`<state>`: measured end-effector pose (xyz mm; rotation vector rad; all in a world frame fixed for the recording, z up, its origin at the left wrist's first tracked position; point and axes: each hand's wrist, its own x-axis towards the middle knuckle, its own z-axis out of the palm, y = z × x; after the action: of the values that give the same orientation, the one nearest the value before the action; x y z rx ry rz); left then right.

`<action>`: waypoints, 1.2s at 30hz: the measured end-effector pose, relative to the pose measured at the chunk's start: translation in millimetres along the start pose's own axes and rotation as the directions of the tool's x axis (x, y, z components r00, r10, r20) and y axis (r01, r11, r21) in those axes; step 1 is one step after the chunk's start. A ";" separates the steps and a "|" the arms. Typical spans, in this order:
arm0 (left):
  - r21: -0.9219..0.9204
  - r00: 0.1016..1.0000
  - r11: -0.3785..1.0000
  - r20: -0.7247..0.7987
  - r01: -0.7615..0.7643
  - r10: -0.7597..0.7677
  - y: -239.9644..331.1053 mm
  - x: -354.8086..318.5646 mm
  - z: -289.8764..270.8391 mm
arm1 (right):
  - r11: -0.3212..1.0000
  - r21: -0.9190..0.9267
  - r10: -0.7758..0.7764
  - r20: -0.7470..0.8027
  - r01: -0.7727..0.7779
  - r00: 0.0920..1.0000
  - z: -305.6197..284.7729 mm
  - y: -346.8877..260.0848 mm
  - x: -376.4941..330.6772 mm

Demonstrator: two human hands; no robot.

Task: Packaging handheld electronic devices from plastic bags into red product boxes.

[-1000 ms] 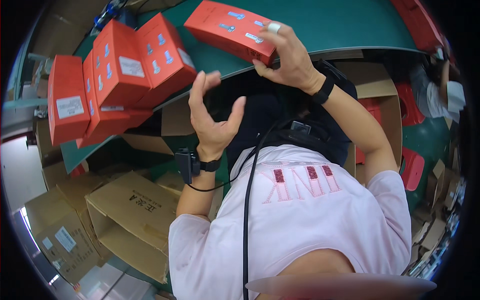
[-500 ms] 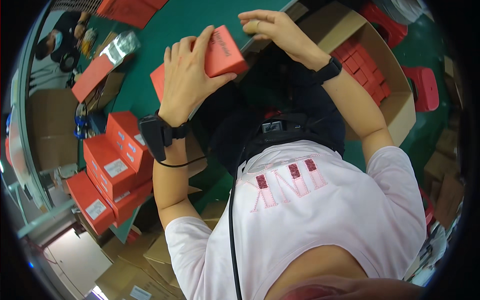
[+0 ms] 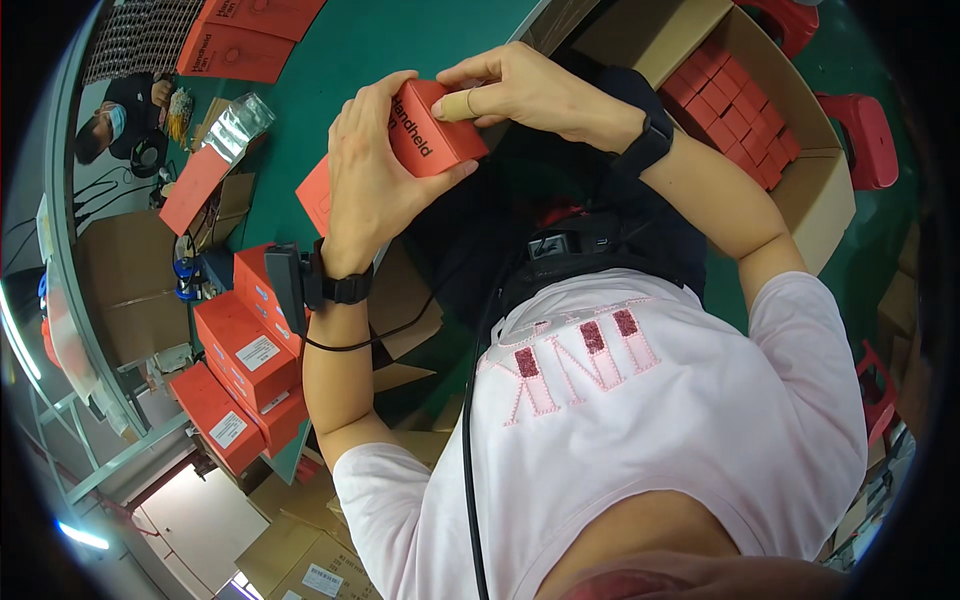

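A long red cardboard box [image 3: 418,135] with dark printing lies tilted across my front, above my lap. My left hand [image 3: 368,165] is wrapped over its middle, thumb on the near side and fingers on the far side. At the box's right end, my right hand [image 3: 530,95] grips the edge, its fingertips on the top and far side. A tan cover [image 3: 457,105] sits on one finger of that hand. Part of the box's left end shows beyond my left wrist, and its underside is hidden.
An open carton [image 3: 800,195] packed with small red boxes [image 3: 728,112] stands at the right, near red stools [image 3: 860,140]. Stacked red boxes [image 3: 250,350] are at the left. More red boxes [image 3: 235,50] lie on the green table [image 3: 350,45]. A co-worker [image 3: 125,125] is at the far left.
My right hand has come down and left from the air onto the box's right end. My left hand still holds the box, which has turned slightly. The whole view has shifted a little.
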<state>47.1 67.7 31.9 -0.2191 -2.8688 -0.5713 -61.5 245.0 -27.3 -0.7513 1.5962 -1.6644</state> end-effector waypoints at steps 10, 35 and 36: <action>0.145 0.970 0.969 0.167 -0.200 0.176 7.6 -22.5 -3.6 | 0.994 -0.087 -0.044 0.180 0.061 0.983 17.7 19.9 -2.1; 0.116 0.960 0.975 0.230 -0.190 0.159 14.8 -17.5 0.8 | 0.998 0.025 0.059 0.005 -0.059 0.998 19.1 25.5 -46.3; 0.117 0.965 0.981 0.233 -0.155 0.124 12.4 -16.4 -2.6 | 1.000 0.007 0.026 -0.014 -0.026 1.000 12.8 26.6 -43.0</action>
<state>65.8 76.3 35.0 -0.4895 -3.0603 -0.3443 -23.5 272.4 -50.4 -0.7140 1.6020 -1.6596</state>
